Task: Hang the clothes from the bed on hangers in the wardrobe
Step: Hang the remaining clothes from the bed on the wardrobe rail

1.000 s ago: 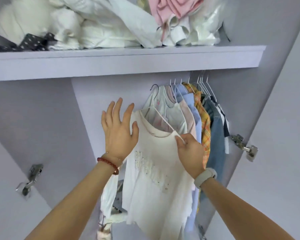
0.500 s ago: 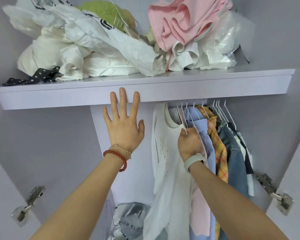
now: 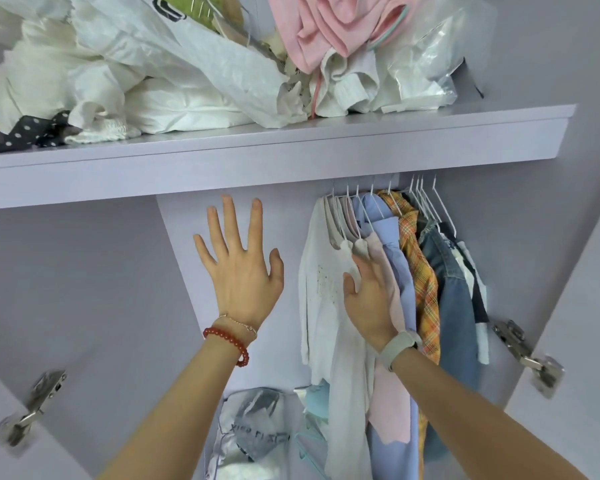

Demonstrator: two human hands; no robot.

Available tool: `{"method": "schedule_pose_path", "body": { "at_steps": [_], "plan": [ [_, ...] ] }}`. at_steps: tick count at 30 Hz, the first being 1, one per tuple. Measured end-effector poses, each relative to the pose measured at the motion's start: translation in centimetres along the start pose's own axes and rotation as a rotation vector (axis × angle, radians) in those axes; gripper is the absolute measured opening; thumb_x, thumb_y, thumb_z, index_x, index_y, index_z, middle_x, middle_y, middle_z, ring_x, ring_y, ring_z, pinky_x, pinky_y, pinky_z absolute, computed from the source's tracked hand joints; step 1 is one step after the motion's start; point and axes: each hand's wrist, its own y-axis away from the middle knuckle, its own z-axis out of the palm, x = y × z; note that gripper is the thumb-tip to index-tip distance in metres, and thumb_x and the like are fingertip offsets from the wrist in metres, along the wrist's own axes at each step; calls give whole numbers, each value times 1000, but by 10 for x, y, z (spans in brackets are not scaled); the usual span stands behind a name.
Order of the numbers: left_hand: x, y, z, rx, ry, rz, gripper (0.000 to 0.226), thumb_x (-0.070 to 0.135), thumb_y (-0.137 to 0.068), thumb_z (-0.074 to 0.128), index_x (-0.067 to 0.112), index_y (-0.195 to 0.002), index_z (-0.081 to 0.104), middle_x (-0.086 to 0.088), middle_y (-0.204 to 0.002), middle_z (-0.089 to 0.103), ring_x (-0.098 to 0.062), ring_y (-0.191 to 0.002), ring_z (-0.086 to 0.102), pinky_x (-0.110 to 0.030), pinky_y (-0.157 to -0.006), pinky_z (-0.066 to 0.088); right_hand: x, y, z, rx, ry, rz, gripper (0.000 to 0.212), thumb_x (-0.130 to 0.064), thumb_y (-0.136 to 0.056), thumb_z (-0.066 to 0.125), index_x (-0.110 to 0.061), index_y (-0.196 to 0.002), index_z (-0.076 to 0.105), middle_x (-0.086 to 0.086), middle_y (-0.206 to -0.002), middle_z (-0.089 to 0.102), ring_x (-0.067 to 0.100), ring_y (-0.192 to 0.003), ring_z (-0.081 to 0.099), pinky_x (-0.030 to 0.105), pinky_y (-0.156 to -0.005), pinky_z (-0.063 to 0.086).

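While both hands are up inside the wardrobe, neither is actually gripping anything. Left hand is spread flat with straight fingers in front of the lilac back panel, just under the lilac shelf. I can't tell if it's touching the panel. Right hand is relaxed and laid against the hanging clothes, fingers straight, resting on the white embellished top and the pale pink garment next to it.

That white top sits on a white wire hanger directly left of the right hand, first in the row, with blue shirts, an orange plaid shirt and denim packed further to its right.

What could go sideways, in my opinion:
- the rail itself is hidden behind the shelf lip, so I can't confirm the hook is fully seated. A half-caught hook would drop once the hand comes off.
- the top hangs bunched, so it could slide off a thin wire shoulder if nudged.
- pushing the row rightward could knock a neighbouring hanger loose.
- above both hands, the heap of white bags and pink cloth overhangs the shelf edge a bit, and bumping the shelf might tip something down.
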Motion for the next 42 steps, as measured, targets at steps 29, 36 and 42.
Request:
{"method": "schedule_pose_path", "body": {
  "at_steps": [29, 36, 42],
  "plan": [
    [140, 470, -110, -1375, 609, 1161, 49, 26, -96, 36, 18, -143, 29, -4, -152, 24, -22, -141, 15, -42, -111, 12, -97, 631, -216, 359, 802, 1503, 48, -29, -91, 28, -12, -132, 44, 10, -137, 46, 30, -128, 37, 44, -107, 27],
    [227, 567, -236, -1325, 735, 1709, 50, 26, -96, 35, 20, -145, 24, -3, -153, 19, -22, -141, 13, -42, -111, 15, -183, 771, -250, 773, 833, 1812, 37, -13, -93, 43, -2, -129, 48, 17, -133, 50, 34, -125, 41, 47, -101, 36],
    [266, 683, -358, -1327, 765, 2053, 49, 22, -93, 41, 16, -141, 32, -5, -148, 27, -21, -135, 25, -40, -107, 26, -235, 898, -289, 1082, 732, 2025, 37, -10, -93, 43, 2, -128, 47, 21, -129, 51, 37, -119, 44, 42, -100, 32]
  ]
}}
